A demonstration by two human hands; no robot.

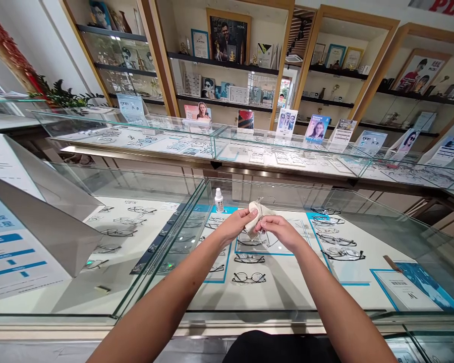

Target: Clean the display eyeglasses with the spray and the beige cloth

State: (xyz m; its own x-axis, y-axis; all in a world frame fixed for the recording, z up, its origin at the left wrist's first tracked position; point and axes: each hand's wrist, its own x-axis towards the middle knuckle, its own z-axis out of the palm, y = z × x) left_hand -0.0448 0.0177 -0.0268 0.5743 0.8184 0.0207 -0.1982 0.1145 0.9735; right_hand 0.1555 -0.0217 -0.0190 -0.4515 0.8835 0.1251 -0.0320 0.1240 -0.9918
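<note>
Both hands meet above a glass display case [287, 297]. My left hand [242, 222] is closed on a cream cloth [254, 207], which is folded about part of a pair of eyeglasses [265, 200]. My right hand [278, 227] pinches the eyeglasses close beside the cloth, its fingertips near those of the left. A thin wire frame and temple stick out above and below the fingers; the lens inside the cloth is hidden. A small white bottle [219, 201] stands upright just beyond my left hand.
Rows of eyeglasses [249, 278] lie beneath the case's glass. On the left, a large folded sign [18, 247] rises close by. Farther back runs another glass counter [212, 146] with several upright cards, and shelves [223, 60] with framed pictures line the wall.
</note>
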